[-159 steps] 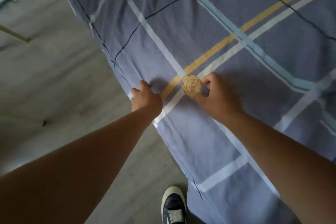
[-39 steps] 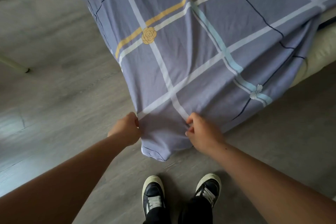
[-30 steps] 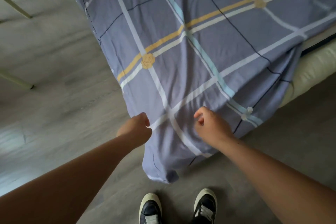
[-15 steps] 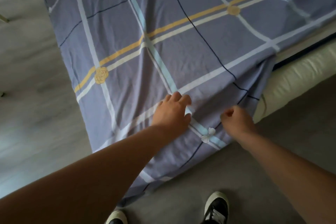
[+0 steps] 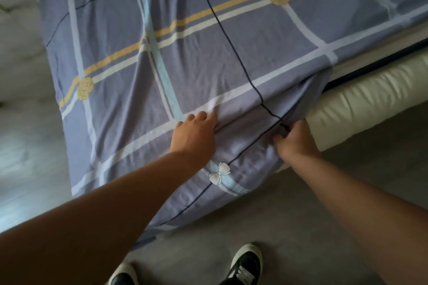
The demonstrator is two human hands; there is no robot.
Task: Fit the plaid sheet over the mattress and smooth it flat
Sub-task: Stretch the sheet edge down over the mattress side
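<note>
Bed corner, mid-frame: pin plaid sheet (image 5: 208, 53) under flat-fingered left hand (image 5: 194, 136); tug its fold evenly with right hand (image 5: 295, 141), fingers curled, pinching.

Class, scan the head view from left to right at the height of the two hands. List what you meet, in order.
Floor → plaid sheet → left hand → right hand → cream padded bed rail.

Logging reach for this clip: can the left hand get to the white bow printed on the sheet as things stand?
Probably yes. The left hand lies flat on the plaid sheet, and the white bow sits uncovered just beside its wrist, nothing lying over it.
</note>
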